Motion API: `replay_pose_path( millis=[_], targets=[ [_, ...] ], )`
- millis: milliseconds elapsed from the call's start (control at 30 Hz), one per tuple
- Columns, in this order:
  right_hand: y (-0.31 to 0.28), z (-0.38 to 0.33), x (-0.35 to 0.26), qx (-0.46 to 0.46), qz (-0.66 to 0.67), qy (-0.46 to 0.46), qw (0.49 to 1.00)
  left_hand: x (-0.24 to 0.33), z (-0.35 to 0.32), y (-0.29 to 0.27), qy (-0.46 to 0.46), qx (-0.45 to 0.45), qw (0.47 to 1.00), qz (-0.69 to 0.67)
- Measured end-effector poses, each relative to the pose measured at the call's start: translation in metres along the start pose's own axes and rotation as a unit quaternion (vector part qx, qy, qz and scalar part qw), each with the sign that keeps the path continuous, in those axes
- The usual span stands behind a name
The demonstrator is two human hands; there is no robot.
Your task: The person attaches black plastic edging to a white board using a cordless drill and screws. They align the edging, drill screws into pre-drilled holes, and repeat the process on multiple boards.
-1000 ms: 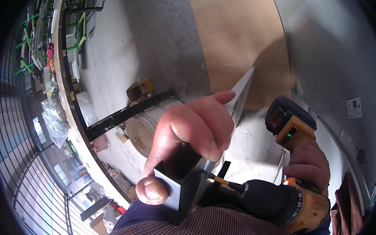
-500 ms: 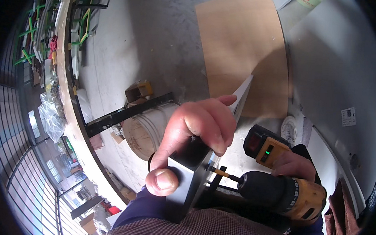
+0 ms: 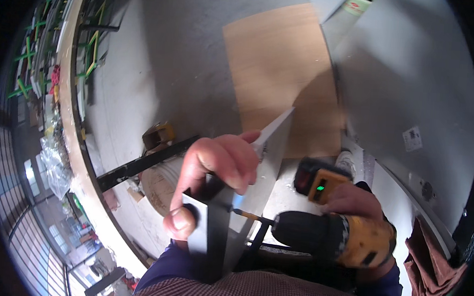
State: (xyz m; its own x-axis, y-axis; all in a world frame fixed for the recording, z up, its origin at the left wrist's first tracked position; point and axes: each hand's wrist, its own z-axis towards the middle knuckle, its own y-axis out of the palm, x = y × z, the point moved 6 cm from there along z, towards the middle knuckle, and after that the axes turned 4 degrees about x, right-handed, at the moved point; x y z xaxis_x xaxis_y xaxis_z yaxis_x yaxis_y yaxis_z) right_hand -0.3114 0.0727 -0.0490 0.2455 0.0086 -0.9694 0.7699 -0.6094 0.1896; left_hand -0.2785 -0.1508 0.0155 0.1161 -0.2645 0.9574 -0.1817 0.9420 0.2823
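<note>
My left hand [image 3: 214, 165] is closed around the end of a grey metal profile [image 3: 219, 223], thumb on the near side and fingers curled over the top. A pale tapering strip [image 3: 275, 126] stretches away beyond those fingers; whether it belongs to the profile I cannot tell. In my right hand [image 3: 356, 201] is a yellow and black cordless drill [image 3: 367, 240], a green light showing on its battery end. Its thin bit [image 3: 246, 216] points left at the profile's side, the tip very close to a small dark spot there. Blur hides whether they touch.
A brown board [image 3: 282, 69] lies on the concrete floor ahead. At left, a long bench edge [image 3: 69, 100] runs beside a black bar [image 3: 144, 161] and a round bucket [image 3: 161, 187]. A large grey panel [image 3: 408, 93] and a brown cloth [image 3: 430, 268] are at right.
The whole view has shifted, so hands and surroundings sit further left. The profile has turned slightly, and the bit tip seems to have drawn back a little from its side.
</note>
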Motion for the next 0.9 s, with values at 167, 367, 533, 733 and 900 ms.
replay_pose_path(
  millis=[167,367,533,733,900],
  targets=[
    [0.019,-0.029,0.061,-0.025,0.473,0.185,0.861,-0.008,-0.006,-0.01,-0.018,-0.013,1.0,-0.016],
    [-0.001,-0.035,0.058,0.067,0.094,-0.07,0.991,0.001,-0.004,-0.031,-0.019,-0.059,0.998,-0.003],
    [-0.016,-0.083,0.02,0.165,0.098,-0.117,0.974,-0.003,0.004,-0.027,-0.024,-0.075,0.997,0.021],
    [0.024,-0.179,-0.037,0.239,0.239,-0.139,0.931,0.007,-0.008,-0.029,-0.038,-0.043,0.997,0.057],
    [0.017,-0.247,-0.116,0.314,0.249,-0.119,0.909,0.019,-0.019,-0.033,-0.07,-0.029,0.989,0.127]
  ],
)
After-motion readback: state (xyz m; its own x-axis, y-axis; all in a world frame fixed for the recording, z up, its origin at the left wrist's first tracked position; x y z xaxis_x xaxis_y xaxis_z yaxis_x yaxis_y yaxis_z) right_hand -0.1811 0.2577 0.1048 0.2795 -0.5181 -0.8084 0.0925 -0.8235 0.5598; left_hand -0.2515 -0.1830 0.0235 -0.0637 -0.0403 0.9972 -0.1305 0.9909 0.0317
